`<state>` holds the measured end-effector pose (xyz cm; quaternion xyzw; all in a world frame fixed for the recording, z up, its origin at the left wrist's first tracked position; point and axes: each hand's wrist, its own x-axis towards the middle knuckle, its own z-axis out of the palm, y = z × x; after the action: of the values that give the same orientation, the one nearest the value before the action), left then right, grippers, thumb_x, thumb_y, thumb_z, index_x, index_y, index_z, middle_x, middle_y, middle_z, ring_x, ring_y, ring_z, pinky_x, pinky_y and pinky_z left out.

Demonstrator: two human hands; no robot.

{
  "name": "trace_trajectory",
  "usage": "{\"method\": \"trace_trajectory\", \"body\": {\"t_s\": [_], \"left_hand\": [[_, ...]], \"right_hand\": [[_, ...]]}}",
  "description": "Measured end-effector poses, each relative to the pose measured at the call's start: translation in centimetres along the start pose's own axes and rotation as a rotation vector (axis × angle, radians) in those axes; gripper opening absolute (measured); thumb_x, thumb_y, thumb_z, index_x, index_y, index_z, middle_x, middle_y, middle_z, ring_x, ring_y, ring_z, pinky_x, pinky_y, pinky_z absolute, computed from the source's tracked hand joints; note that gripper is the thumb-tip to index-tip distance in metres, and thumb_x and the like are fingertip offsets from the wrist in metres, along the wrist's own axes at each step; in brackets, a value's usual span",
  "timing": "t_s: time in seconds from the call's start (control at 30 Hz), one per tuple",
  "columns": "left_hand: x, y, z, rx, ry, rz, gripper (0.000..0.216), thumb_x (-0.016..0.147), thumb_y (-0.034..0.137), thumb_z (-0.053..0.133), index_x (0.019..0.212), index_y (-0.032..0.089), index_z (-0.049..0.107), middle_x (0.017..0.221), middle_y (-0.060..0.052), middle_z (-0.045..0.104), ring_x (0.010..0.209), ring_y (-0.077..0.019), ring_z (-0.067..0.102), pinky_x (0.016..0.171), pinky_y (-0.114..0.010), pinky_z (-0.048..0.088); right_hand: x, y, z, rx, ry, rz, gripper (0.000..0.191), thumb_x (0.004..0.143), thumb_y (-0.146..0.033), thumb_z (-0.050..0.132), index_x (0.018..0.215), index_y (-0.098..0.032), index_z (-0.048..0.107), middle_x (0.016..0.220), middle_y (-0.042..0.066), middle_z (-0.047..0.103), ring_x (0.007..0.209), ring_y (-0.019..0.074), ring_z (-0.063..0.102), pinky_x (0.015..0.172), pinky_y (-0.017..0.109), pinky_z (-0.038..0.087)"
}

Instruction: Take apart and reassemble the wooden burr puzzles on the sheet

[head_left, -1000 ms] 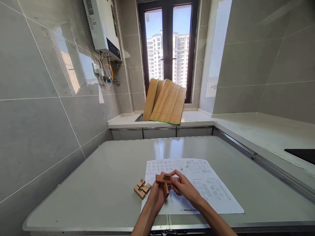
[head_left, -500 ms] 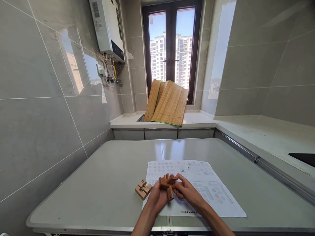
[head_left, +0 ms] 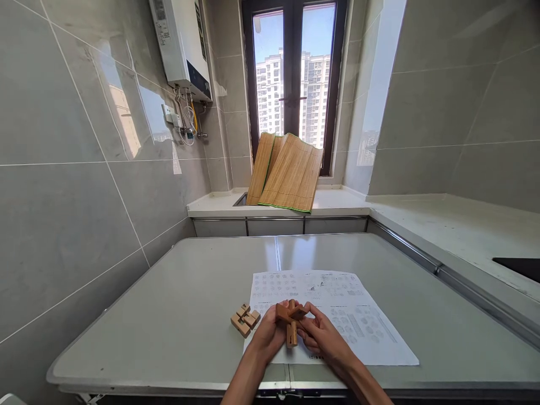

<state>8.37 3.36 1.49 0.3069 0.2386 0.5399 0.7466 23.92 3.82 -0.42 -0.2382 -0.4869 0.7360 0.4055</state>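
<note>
A reddish-brown wooden burr puzzle (head_left: 291, 318), its bars crossing one another, is held between both hands over the printed sheet (head_left: 363, 337). My left hand (head_left: 270, 332) cups it from the left and below, fingers closed round it. From the right, my right hand (head_left: 318, 332) pinches one of its bars, thumb and forefinger together. One bar end points down toward me. Left of my left hand, a lighter wooden puzzle (head_left: 245, 320) of interlocked notched pieces lies at the sheet's left edge. Parts of the held puzzle are hidden by my fingers.
The sheet lies on a pale folding table (head_left: 169, 315) with a centre seam. Behind stands a white counter (head_left: 337, 197) with a bamboo mat (head_left: 291, 174) propped before the window. A water heater (head_left: 181, 50) hangs on the left tiled wall.
The held puzzle has turned slightly between my hands, its near bar now pointing more straight down. Both hands stay on it. The camera view has tilted a little downward.
</note>
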Motion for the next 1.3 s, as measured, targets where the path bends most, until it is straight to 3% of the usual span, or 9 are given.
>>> {"method": "trace_trajectory", "body": {"t_s": [0.1, 0.47, 0.77, 0.97, 1.07, 1.17, 1.3], "left_hand": [[0.0, -0.1, -0.1, 0.020, 0.001, -0.003, 0.019, 0.084, 0.030, 0.071, 0.083, 0.012, 0.074, 0.081, -0.005, 0.067, 0.082, -0.0184, 0.061, 0.080, -0.028, 0.046], [-0.1, -0.3, -0.5, -0.003, 0.012, -0.063, 0.019, 0.082, 0.030, 0.073, 0.085, 0.011, 0.073, 0.084, -0.006, 0.069, 0.084, -0.0207, 0.063, 0.083, -0.030, 0.046], [-0.2, 0.5, 0.0, -0.031, 0.018, -0.100, 0.020, 0.089, 0.028, 0.067, 0.088, 0.010, 0.074, 0.097, -0.009, 0.070, 0.088, -0.0184, 0.065, 0.084, -0.028, 0.049], [0.3, 0.0, 0.0, -0.015, 0.041, -0.088, 0.019, 0.090, 0.030, 0.070, 0.085, 0.012, 0.072, 0.084, -0.006, 0.069, 0.076, -0.0167, 0.064, 0.074, -0.027, 0.049], [0.6, -0.3, -0.1, 0.003, 0.063, -0.052, 0.019, 0.089, 0.030, 0.072, 0.082, 0.012, 0.072, 0.080, -0.005, 0.070, 0.073, -0.0152, 0.063, 0.072, -0.025, 0.047], [0.6, -0.3, -0.2, 0.016, 0.075, -0.029, 0.020, 0.089, 0.031, 0.073, 0.092, 0.010, 0.073, 0.100, -0.011, 0.074, 0.094, -0.0203, 0.068, 0.086, -0.028, 0.048], [0.5, -0.1, -0.4, 0.031, 0.113, -0.052, 0.028, 0.090, 0.034, 0.072, 0.106, 0.010, 0.072, 0.123, -0.019, 0.070, 0.116, -0.0286, 0.066, 0.103, -0.037, 0.046]], "right_hand": [[-0.4, 0.1, 0.3, 0.013, 0.022, -0.005, 0.040, 0.089, -0.059, 0.067, 0.095, -0.026, 0.047, 0.060, -0.010, 0.049, 0.041, 0.0019, 0.018, 0.039, 0.016, 0.011], [-0.9, 0.8, 0.1, 0.011, 0.020, -0.020, 0.040, 0.091, -0.060, 0.065, 0.095, -0.025, 0.045, 0.064, -0.009, 0.051, 0.042, 0.0013, 0.019, 0.040, 0.016, 0.011], [-1.1, 0.5, 1.1, 0.033, 0.017, -0.024, 0.041, 0.091, -0.059, 0.065, 0.091, -0.026, 0.041, 0.058, -0.012, 0.045, 0.042, 0.0018, 0.014, 0.040, 0.017, 0.010], [-1.9, 0.0, 1.2, 0.107, 0.049, -0.023, 0.038, 0.090, -0.055, 0.070, 0.090, -0.024, 0.047, 0.064, -0.008, 0.054, 0.042, 0.0021, 0.026, 0.042, 0.018, 0.014], [-1.9, -0.5, 0.7, 0.197, 0.116, -0.010, 0.038, 0.087, -0.053, 0.073, 0.087, -0.022, 0.051, 0.068, -0.005, 0.056, 0.044, 0.0023, 0.030, 0.043, 0.018, 0.016], [-1.8, -1.4, -0.8, 0.212, 0.237, -0.031, 0.039, 0.081, -0.051, 0.080, 0.085, -0.020, 0.056, 0.070, -0.003, 0.057, 0.046, 0.0037, 0.033, 0.043, 0.019, 0.020], [-1.5, -3.3, -4.7, -0.044, 0.433, -0.102, 0.044, 0.080, -0.058, 0.075, 0.097, -0.022, 0.057, 0.076, 0.000, 0.065, 0.050, 0.0100, 0.045, 0.046, 0.024, 0.034]]}}
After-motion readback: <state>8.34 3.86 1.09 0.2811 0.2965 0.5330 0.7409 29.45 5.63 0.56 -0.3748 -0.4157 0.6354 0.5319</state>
